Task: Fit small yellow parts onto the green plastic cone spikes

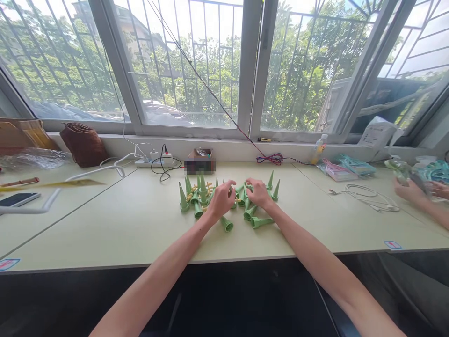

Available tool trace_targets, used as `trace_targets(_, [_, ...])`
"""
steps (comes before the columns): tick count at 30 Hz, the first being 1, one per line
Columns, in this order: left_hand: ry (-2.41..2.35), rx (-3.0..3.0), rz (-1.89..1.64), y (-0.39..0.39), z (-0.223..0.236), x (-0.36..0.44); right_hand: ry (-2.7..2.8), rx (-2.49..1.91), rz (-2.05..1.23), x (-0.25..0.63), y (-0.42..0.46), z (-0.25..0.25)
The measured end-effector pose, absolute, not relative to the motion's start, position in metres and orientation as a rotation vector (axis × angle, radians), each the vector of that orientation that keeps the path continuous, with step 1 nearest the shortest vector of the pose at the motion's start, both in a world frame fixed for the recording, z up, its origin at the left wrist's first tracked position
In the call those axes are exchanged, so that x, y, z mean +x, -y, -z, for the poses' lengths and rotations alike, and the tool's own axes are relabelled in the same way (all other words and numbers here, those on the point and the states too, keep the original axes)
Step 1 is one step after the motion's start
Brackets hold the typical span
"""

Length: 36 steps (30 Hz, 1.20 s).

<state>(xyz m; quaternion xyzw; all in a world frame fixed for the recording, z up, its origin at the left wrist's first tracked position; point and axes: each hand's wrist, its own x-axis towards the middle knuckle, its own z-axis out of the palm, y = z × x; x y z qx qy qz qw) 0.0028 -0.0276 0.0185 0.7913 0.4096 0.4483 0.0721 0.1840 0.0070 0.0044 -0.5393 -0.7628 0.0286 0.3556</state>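
A cluster of hollow green plastic cones with flared bases lies and stands in the middle of the table, with small yellow pieces among them. My left hand is over the middle of the cluster, its fingers curled; what they hold, if anything, is hidden. To its right, my right hand has its fingers bent round a green cone in the right part of the cluster. One cone lies on its side by my right wrist, and another lies below my left hand.
Behind the cones stands a small box; a power strip with cables is left of it. A bottle, bagged items and a coiled white cable lie to the right. A co-worker's hands work at the far right.
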Motion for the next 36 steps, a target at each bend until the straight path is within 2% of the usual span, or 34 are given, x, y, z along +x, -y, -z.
trace_targets(36, [-1.23, 2.351, -1.342, 0.03, -0.02, 0.007, 2.193, -1.72, -0.037, 0.187, -0.019, -0.002])
